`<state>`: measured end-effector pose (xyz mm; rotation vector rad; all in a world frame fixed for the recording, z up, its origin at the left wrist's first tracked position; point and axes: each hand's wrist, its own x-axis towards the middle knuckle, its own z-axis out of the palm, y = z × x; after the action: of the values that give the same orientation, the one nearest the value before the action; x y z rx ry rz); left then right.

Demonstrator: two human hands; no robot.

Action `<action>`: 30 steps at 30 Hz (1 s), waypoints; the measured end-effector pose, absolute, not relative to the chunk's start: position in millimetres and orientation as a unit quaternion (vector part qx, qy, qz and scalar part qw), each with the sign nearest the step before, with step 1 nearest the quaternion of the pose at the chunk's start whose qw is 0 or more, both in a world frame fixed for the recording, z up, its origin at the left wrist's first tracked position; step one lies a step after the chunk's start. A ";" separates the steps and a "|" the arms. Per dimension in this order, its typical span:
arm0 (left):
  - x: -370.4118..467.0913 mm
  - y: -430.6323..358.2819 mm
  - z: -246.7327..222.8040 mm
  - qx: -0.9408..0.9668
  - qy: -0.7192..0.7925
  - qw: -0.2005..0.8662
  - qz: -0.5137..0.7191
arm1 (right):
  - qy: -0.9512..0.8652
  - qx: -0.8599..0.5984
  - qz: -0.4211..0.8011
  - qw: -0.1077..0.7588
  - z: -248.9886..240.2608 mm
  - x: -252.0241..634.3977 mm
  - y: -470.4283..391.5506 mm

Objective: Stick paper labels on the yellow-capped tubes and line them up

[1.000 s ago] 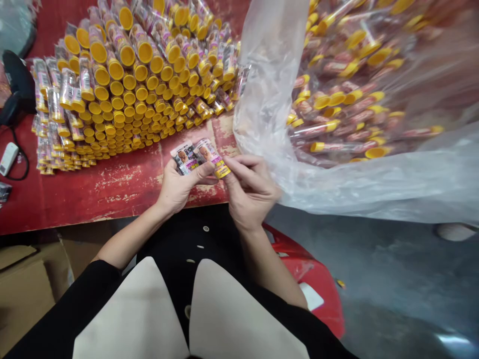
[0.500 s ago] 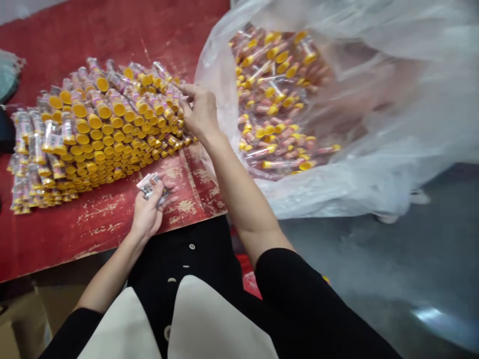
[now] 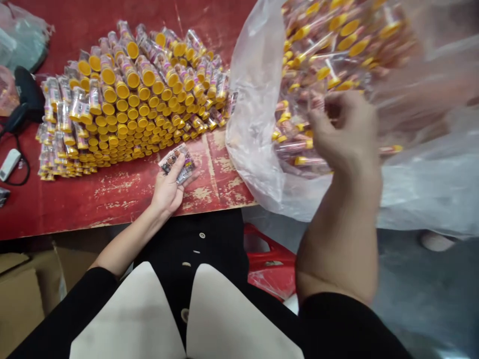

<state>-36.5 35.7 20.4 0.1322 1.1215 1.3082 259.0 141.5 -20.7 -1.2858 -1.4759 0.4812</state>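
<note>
A thin stack of small printed cards (image 3: 178,162) is in my left hand (image 3: 170,192), pressed under the thumb above the table's front edge. My right hand (image 3: 346,129) is over the mouth of a large clear plastic bag (image 3: 254,114), its fingers bent and smeared by motion. Below and around it lie loose clear tubes with yellow caps (image 3: 295,144), pinkish inside. Whether one of them is between the fingers cannot be made out. To the left, a tall pile of wrapped tubes (image 3: 138,99) is stacked with the yellow caps facing me.
The red table (image 3: 123,199) has worn patches along its front edge. At its left lie a black device (image 3: 28,94) with a cable, a small white object (image 3: 10,164) and a greenish bag (image 3: 24,40). A red plastic stool (image 3: 269,259) and cardboard (image 3: 22,294) are below.
My right hand has left the right end of the stacked pile and moved right, over the bag. The left hand still holds the cards. The view has shifted.
</note>
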 end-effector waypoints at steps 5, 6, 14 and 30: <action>-32.5 38.8 25.2 0.005 0.489 0.633 0.600 | -0.606 -0.465 0.371 0.529 11.1 158.8 30.4; -30.6 39.9 28.0 -0.005 0.484 0.636 0.601 | -0.613 -0.460 0.366 0.527 8.9 143.7 17.2; -21.5 37.4 35.7 -0.002 0.482 0.661 0.575 | -0.683 -0.452 0.215 0.532 -7.6 118.6 -7.3; -20.0 16.2 32.1 0.122 0.476 0.666 0.561 | -0.620 -0.492 0.241 0.562 -1.3 109.4 -22.1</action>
<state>-20.0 16.2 32.1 0.2761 1.0748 1.2668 109.4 -22.1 -1.3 -1.1575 -1.4590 0.5684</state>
